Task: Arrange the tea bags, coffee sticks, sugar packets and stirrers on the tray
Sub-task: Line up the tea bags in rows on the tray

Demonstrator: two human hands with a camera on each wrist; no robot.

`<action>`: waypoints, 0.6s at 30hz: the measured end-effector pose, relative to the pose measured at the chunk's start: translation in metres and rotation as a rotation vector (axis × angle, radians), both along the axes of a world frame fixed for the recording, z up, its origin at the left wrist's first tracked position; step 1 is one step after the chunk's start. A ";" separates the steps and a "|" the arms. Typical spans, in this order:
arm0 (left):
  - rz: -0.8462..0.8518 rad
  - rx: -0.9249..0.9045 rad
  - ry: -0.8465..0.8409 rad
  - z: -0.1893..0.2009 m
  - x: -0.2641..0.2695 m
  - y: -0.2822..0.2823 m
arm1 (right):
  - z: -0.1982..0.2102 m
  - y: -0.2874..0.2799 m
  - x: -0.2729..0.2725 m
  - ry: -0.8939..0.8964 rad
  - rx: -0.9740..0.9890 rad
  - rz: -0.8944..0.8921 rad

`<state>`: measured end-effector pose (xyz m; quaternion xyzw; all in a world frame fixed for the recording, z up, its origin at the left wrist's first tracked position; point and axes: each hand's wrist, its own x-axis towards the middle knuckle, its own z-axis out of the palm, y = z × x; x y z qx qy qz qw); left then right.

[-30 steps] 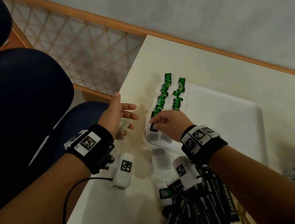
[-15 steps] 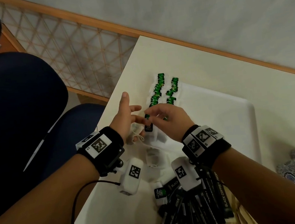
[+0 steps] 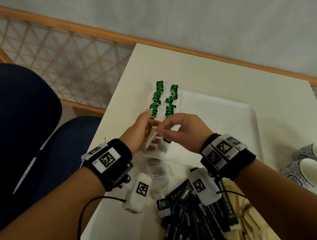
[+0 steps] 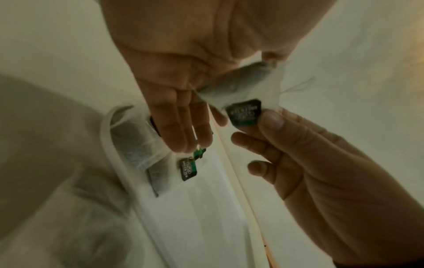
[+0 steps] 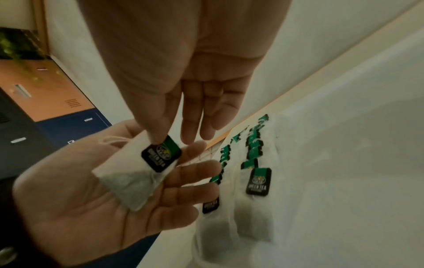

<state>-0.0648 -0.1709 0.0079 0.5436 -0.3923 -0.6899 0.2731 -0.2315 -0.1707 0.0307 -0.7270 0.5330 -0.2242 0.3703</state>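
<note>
Above the counter [image 3: 218,77], beside the tray [image 3: 233,123]: my flat left hand [image 5: 96,195] carries a tea bag [image 5: 128,181]; my right hand [image 5: 183,90] pinches its tag [image 5: 161,156].

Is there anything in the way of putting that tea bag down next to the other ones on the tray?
Nothing visible. The tea bag is over the tray, just before the rows.
</note>
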 end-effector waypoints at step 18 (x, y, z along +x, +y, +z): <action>-0.057 -0.193 -0.106 -0.008 0.004 0.009 | 0.014 -0.005 -0.004 0.073 0.031 -0.113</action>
